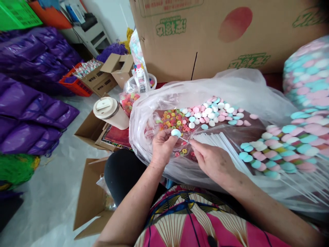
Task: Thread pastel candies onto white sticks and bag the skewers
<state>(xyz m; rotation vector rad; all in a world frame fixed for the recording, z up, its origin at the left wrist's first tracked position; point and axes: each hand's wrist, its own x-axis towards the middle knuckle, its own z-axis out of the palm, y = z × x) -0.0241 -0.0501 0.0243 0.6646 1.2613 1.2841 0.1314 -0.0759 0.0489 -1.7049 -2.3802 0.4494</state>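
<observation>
Between the thumb and fingers of my left hand [163, 145] is a pale blue-white round candy disc [176, 132]. My right hand [214, 159] pinches a thin white stick [185, 140], whose far end meets the disc. Whether the stick has gone into the disc is too small to tell. Just beyond my hands lie colourful ring-shaped candies [171, 120]. Loose pink, white and blue discs [213, 111] spread behind them. A bundle of white sticks [222, 145] lies beside my right hand. Finished-looking skewers of discs and rings [280, 147] are piled on the right.
Clear plastic sheeting [241, 80] surrounds the candies. A large cardboard box [205, 44] stands behind, and a full bag of discs [308, 72] at the right. A lidded cup [110, 111] is left of the sheeting; an open carton [89, 195] sits on the floor near purple bundles [33, 116].
</observation>
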